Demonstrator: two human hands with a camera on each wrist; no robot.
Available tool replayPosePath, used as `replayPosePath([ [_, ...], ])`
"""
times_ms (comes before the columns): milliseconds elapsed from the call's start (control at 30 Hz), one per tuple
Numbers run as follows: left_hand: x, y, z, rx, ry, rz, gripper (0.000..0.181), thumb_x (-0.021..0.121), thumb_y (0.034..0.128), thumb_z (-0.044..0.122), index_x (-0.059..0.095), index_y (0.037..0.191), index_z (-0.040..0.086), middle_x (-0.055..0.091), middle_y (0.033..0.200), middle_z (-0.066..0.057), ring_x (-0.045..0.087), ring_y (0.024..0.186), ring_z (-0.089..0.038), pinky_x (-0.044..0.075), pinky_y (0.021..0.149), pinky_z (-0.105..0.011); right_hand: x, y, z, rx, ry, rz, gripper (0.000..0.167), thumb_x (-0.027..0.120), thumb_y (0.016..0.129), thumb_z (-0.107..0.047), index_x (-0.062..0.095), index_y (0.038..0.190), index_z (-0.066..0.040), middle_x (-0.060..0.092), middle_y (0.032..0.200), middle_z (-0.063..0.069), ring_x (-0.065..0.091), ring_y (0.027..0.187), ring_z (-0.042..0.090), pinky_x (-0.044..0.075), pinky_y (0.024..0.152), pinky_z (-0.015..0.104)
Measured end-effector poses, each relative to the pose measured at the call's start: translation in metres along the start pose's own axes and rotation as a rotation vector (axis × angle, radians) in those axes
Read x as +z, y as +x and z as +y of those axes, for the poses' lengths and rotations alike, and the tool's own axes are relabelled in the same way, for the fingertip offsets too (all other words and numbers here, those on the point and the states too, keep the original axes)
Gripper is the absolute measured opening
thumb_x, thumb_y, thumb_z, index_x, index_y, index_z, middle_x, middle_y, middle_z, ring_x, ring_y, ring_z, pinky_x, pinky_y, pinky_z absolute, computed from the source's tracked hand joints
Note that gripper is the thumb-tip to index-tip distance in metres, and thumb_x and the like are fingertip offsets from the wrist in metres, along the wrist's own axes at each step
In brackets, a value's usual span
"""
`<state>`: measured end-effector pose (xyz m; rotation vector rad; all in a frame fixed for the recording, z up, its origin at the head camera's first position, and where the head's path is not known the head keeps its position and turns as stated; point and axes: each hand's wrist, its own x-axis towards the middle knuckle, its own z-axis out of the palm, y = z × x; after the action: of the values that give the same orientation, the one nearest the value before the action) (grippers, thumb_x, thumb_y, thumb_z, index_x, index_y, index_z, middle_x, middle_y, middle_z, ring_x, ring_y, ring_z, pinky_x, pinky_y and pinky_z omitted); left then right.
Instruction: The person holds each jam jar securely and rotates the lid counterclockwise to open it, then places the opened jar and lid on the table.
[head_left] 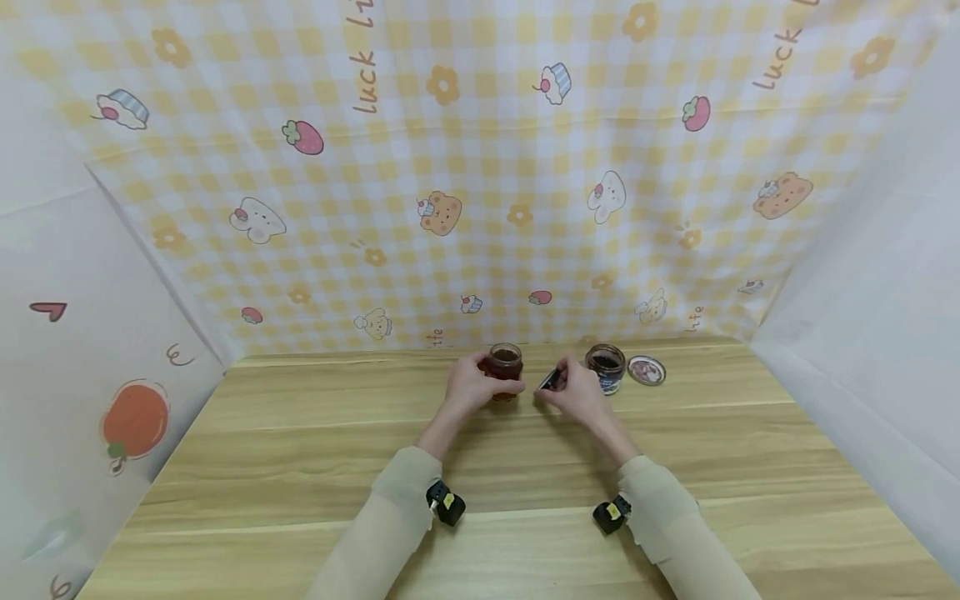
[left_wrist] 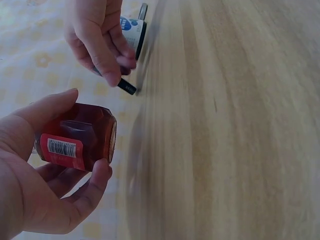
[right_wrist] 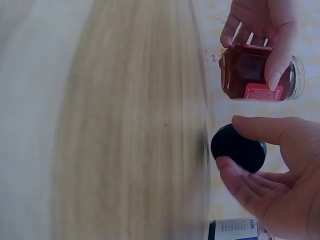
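Note:
My left hand (head_left: 468, 386) grips a glass jar of dark red contents (head_left: 507, 367), its fingers and thumb around the sides. The jar is lidless and upright, and its red label with a barcode shows in the left wrist view. To the right, my right hand (head_left: 581, 395) pinches a round black lid (right_wrist: 239, 148) by its edge, thumb on one side and fingers on the other. The lid is tilted and apart from the jar. Just beyond the right hand stands a second lidless jar (head_left: 606, 364) with dark contents and a white and blue label.
Beside the second jar, another lid (head_left: 647, 370) lies on the wooden table (head_left: 525, 533). A checked yellow and white cloth (head_left: 480, 167) hangs behind the table's back edge. White cloth panels (head_left: 870, 300) stand at both sides.

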<state>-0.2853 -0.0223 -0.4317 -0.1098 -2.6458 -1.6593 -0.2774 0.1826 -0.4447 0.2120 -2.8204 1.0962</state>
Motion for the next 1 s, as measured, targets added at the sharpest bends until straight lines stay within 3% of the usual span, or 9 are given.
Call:
replayPosePath([
  [133,0.002,0.002,-0.003,-0.01,0.001,0.009,0.051,0.095,0.069,0.024,0.071,0.111,0.008,0.07,0.104,-0.006,0.063,0.097,-0.022,0.052,0.087,-0.039,-0.002,0.001,0.0,0.029,-0.048,-0.022,0.051,0.085,0.082,-0.024,0.053,0.11,0.004,0.062,0.084,0.01,0.06,0.071,0.022,0.052,0.068,0.04],
  [533,0.01,0.004,-0.007,-0.034,0.009,0.014,0.052,0.096,0.0665,0.024,0.07,0.107,0.006,0.069,0.103,-0.008,0.062,0.097,-0.025,0.053,0.086,-0.04,-0.002,0.002,0.0,0.105,-0.198,-0.114,0.051,0.085,0.08,-0.03,0.053,0.101,0.004,0.061,0.087,0.015,0.062,0.079,0.029,0.053,0.071,0.044],
  [767,0.016,0.007,-0.006,-0.063,-0.009,-0.003,0.057,0.095,0.0684,0.025,0.068,0.114,0.005,0.068,0.11,-0.011,0.062,0.104,-0.028,0.051,0.091,-0.043,-0.002,0.004,0.0,0.155,-0.25,-0.156,0.06,0.083,0.082,-0.032,0.052,0.112,0.01,0.064,0.092,0.021,0.064,0.084,0.033,0.053,0.075,0.046],
  [1000,0.02,0.01,-0.006,-0.096,-0.011,0.011,0.064,0.094,0.0702,0.024,0.065,0.124,0.003,0.067,0.117,-0.013,0.06,0.111,-0.03,0.049,0.096,-0.044,-0.002,0.009,0.002,0.2,-0.226,-0.18,0.067,0.08,0.084,-0.03,0.048,0.12,0.016,0.063,0.097,0.025,0.065,0.09,0.036,0.054,0.079,0.047],
])
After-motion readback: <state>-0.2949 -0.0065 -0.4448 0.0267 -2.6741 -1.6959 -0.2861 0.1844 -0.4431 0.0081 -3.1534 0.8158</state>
